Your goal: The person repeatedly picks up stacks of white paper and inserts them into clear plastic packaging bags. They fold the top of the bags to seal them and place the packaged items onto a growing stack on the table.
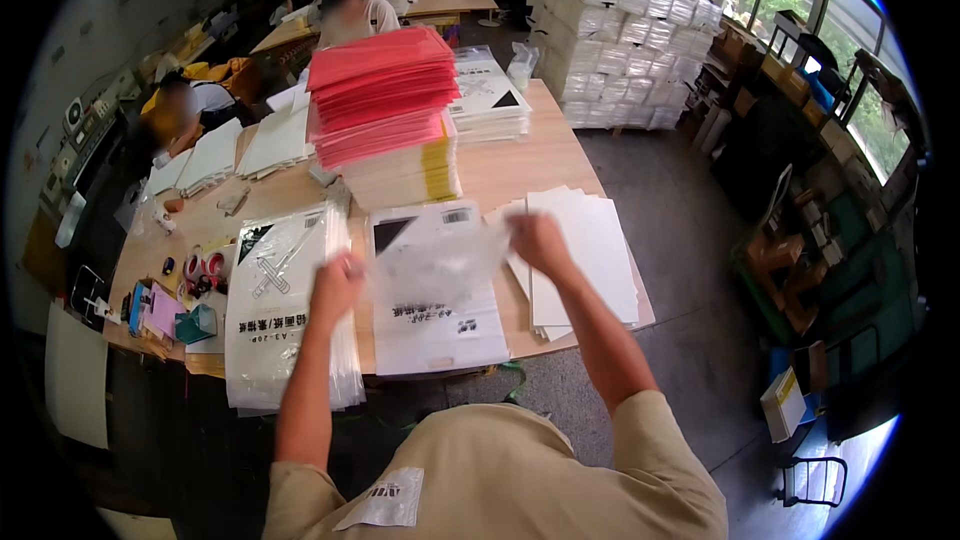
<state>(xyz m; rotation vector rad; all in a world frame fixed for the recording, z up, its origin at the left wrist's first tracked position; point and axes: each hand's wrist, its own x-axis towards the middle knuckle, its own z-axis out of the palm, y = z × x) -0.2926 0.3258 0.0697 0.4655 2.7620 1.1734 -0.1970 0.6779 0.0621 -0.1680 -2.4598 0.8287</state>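
Observation:
A blurred piece of clear plastic film is stretched between my two hands. My left hand is closed on its left end, and my right hand grips its right end. Below the film lies a white printed paper pack with a black corner triangle. To the left of it is a stack of printed packs in clear plastic sleeves, partly behind my left forearm. Blank white sheets are piled by my right hand. Whether the film is a bag or a flat sheet cannot be made out.
Beyond my hands a tall stack of red and white sheets stands on the wooden table. Tape rolls and small boxes sit at the left. Other people work across the table. Wrapped bundles are stacked on the floor behind.

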